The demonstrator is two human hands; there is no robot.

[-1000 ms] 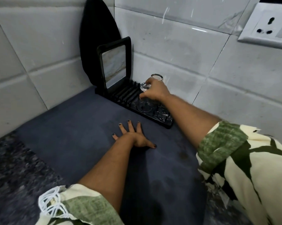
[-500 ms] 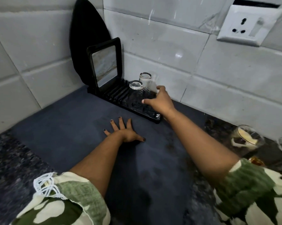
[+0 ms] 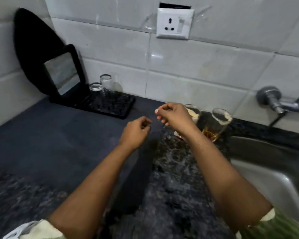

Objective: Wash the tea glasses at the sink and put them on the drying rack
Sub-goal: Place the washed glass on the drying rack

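Observation:
Two clean tea glasses (image 3: 100,85) stand upside down on the black drying rack (image 3: 110,107) in the back left corner. Two used glasses stand on the counter beside the sink: one (image 3: 220,124) holds a little amber tea, the other (image 3: 194,112) is half hidden behind my right hand. My right hand (image 3: 172,116) hovers just in front of that glass with loosely curled fingers and holds nothing. My left hand (image 3: 136,131) hangs above the dark mat, fingers loosely curled, empty. The steel sink (image 3: 269,163) lies at the right.
A dark grey mat (image 3: 59,135) covers the left counter; speckled granite (image 3: 176,187) shows in the middle. A black-framed mirror (image 3: 62,73) leans at the rack's left end. A socket (image 3: 174,23) is on the tiled wall, a tap (image 3: 279,102) over the sink.
My right hand let go of the glass on the rack and drew back right toward the used glasses. My left hand lifted off the mat and curled. The view swung right, revealing sink and tap.

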